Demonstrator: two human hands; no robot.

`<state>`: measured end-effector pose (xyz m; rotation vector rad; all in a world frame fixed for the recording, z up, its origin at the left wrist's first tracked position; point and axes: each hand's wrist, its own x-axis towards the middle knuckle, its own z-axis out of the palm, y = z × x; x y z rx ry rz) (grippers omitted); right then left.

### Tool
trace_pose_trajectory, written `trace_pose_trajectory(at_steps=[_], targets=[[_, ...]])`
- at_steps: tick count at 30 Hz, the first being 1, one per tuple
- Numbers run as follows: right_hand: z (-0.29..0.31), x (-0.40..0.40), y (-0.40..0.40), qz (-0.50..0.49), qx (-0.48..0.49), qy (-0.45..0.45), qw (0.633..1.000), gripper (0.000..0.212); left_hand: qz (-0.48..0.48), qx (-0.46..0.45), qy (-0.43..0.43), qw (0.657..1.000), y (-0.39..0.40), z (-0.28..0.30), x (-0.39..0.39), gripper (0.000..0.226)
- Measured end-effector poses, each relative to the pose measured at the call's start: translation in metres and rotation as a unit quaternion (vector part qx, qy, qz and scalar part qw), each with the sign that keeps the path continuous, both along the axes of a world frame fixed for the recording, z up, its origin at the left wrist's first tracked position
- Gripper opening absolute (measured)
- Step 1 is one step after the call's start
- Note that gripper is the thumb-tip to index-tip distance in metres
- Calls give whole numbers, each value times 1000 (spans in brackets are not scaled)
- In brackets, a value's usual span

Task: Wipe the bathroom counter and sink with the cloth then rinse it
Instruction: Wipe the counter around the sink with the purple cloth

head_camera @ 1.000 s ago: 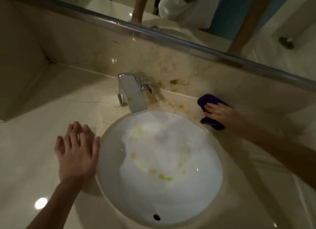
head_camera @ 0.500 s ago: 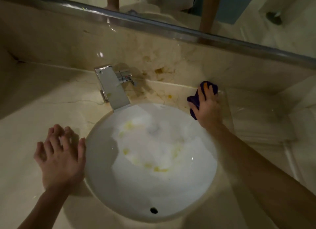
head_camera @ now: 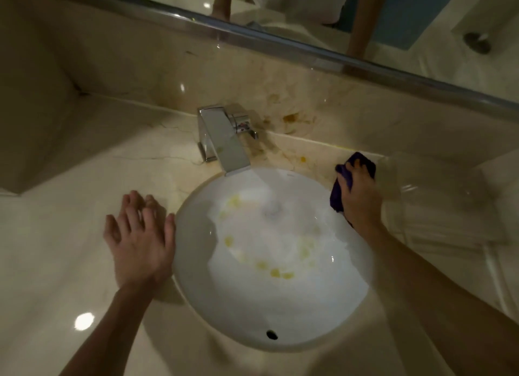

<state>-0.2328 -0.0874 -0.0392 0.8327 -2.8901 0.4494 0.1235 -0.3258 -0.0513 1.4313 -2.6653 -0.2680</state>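
The purple cloth (head_camera: 354, 170) is pressed flat under the right hand (head_camera: 360, 198) on the tabletop (head_camera: 70, 221), just beside the right rim of the sink (head_camera: 275, 314). The fingers (head_camera: 356, 166) are spread over it rather than closed around it, likely so that pressure is put across the whole pad for wiping. The left hand (head_camera: 140, 240) is laid palm down, fingers splayed and holding nothing, at the sink's left rim, apparently as a brace while the far side is reached. The cloth is seen bunched and dark, partly hidden by the hand. Yellow spots are left in the basin, and brownish stains behind the faucet (head_camera: 222, 139), so much wiping is judged still to be done.
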Motion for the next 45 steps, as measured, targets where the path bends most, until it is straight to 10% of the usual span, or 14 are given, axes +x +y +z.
trace_pose_trajectory(at_steps=[12, 28, 45], targets=[[-16, 27, -109, 327, 84, 143, 930, 59, 2, -11, 18, 1000, 1, -3, -1, 70], [-27, 42, 71, 10, 52, 70, 996, 73, -7, 4, 13, 1000, -3, -1, 3, 70], [-27, 107, -176, 298, -75, -22, 951, 65, -9, 3, 1, 1000, 0, -3, 0, 73]])
